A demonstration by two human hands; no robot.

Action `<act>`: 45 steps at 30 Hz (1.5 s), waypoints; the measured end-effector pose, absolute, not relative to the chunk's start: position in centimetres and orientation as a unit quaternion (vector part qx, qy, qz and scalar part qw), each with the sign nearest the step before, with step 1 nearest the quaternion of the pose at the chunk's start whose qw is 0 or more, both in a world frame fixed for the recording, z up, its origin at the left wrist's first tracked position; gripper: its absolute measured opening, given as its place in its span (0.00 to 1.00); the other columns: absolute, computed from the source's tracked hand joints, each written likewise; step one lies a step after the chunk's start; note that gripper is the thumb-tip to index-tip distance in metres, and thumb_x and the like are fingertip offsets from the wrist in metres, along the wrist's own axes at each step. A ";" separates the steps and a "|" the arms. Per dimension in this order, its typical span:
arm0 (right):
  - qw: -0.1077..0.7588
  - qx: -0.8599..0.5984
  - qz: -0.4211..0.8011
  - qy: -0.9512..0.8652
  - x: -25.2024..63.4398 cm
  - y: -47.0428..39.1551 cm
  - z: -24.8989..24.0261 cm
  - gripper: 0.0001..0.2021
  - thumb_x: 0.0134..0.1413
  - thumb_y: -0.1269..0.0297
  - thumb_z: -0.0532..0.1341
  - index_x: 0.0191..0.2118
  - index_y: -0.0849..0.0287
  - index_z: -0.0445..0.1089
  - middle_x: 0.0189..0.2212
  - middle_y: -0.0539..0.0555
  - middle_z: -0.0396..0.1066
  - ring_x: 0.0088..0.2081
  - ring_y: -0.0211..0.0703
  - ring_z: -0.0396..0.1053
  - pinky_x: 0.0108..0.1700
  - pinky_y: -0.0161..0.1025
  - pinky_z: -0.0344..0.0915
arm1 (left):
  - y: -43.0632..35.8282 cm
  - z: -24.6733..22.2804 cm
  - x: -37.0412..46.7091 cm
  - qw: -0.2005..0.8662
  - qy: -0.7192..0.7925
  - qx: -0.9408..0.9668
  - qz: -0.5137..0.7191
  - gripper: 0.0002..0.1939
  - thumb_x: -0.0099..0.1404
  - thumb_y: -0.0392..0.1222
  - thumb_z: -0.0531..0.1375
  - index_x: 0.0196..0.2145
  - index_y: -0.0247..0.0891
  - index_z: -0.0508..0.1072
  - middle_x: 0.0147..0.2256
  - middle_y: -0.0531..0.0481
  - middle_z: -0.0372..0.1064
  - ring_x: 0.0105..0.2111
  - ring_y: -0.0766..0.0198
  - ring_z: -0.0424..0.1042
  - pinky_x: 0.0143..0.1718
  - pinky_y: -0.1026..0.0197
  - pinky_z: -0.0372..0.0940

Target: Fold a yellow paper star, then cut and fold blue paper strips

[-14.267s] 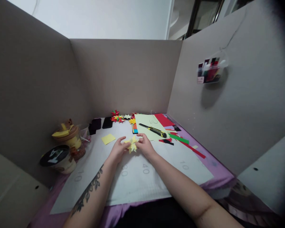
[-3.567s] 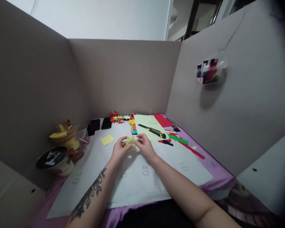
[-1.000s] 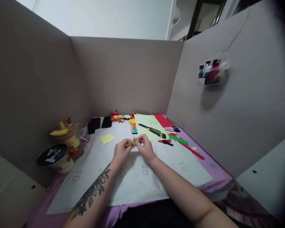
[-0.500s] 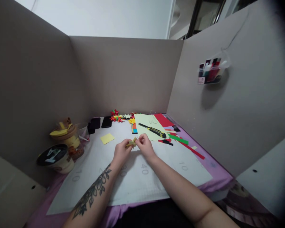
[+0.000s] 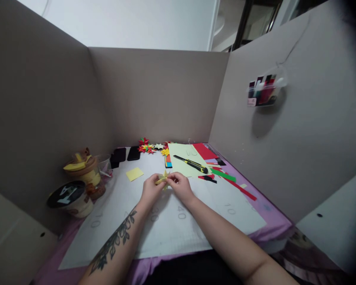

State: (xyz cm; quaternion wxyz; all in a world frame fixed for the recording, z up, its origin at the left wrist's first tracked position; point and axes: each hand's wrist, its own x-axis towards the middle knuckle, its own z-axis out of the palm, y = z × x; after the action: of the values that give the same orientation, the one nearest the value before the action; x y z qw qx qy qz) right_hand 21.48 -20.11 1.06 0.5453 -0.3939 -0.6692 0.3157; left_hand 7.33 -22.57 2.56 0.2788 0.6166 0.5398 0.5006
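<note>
Between my two hands is a small yellow folded paper star (image 5: pixel 165 175), with points sticking up and down between the fingers. My left hand (image 5: pixel 152 188) is closed on its left side. The fingers of my right hand (image 5: pixel 180 187) pinch its right side. Part of the star is hidden behind my fingers. Both hands are held over the white sheet (image 5: pixel 166 237) that covers the table. A yellow square of paper (image 5: pixel 134 174) lies a little beyond and left of my left hand.
A black and yellow utility knife (image 5: pixel 192 164) rests on pale green paper (image 5: pixel 178 152). Finished paper stars (image 5: pixel 147 148) are piled at the back. Coloured paper strips (image 5: pixel 225 174) lie right. Two tubs (image 5: pixel 69 198) stand left. Grey panels (image 5: pixel 160 95) enclose the table; a clear container (image 5: pixel 264 90) hangs right.
My right fingers have come down slightly from the top of the star onto its right side. The star is turned, and more of its points show.
</note>
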 end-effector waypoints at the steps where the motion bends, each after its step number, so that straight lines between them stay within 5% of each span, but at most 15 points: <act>1: 0.545 -0.392 0.305 -0.675 21.5 -20.1 1.1 0.02 0.46 0.68 0.61 0.27 0.58 0.70 0.27 0.50 0.69 0.29 0.39 0.65 0.33 0.36 0.61 | -22.6 2.5 7.4 0.282 0.535 0.617 0.503 0.08 0.52 0.40 0.60 0.31 0.36 0.73 0.28 0.50 0.73 0.30 0.62 0.71 0.32 0.64 0.62; 15: 0.552 -0.315 0.184 -0.750 22.0 -20.4 1.5 0.06 0.50 0.73 0.59 0.26 0.56 0.69 0.28 0.51 0.66 0.36 0.42 0.64 0.42 0.41 0.61 | -22.9 2.7 7.4 0.269 0.518 0.639 0.501 0.08 0.52 0.39 0.59 0.32 0.37 0.73 0.30 0.52 0.73 0.31 0.63 0.71 0.34 0.64 0.63; 26: 0.589 -0.403 0.286 -0.640 21.6 -19.9 1.1 0.04 0.43 0.68 0.60 0.30 0.56 0.65 0.40 0.53 0.63 0.45 0.46 0.63 0.47 0.42 0.59 | -22.8 2.6 7.6 0.327 0.510 0.630 0.485 0.06 0.51 0.41 0.60 0.25 0.36 0.69 0.23 0.54 0.67 0.25 0.66 0.66 0.26 0.66 0.58; 32: 0.541 -0.373 0.485 -0.576 21.8 -19.9 1.5 0.19 0.42 0.66 0.60 0.44 0.54 0.58 0.21 0.42 0.62 0.22 0.36 0.62 0.26 0.33 0.59 | -22.7 2.5 7.5 0.399 0.500 0.596 0.486 0.08 0.48 0.40 0.63 0.25 0.36 0.67 0.22 0.54 0.66 0.22 0.68 0.64 0.24 0.66 0.56; 38: 0.549 -0.408 0.416 -0.599 22.1 -20.2 1.8 0.21 0.42 0.67 0.60 0.46 0.56 0.60 0.24 0.45 0.68 0.27 0.38 0.67 0.33 0.36 0.63 | -22.6 2.5 7.6 0.441 0.506 0.558 0.488 0.10 0.46 0.39 0.64 0.26 0.35 0.66 0.21 0.54 0.66 0.20 0.68 0.64 0.22 0.67 0.57; 45: 0.562 -0.352 0.498 -0.558 21.2 -19.1 0.4 0.24 0.41 0.63 0.63 0.47 0.56 0.60 0.37 0.53 0.71 0.33 0.40 0.69 0.34 0.36 0.65 | -22.6 2.6 7.4 0.428 0.526 0.531 0.508 0.12 0.48 0.42 0.64 0.28 0.37 0.65 0.21 0.55 0.66 0.20 0.68 0.65 0.22 0.67 0.56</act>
State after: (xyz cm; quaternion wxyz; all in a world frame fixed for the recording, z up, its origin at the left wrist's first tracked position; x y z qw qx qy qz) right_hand 21.23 -19.11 0.42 0.5619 -0.3524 -0.5583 0.4985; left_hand 7.39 -22.62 2.55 0.4280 0.5312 0.5259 0.5080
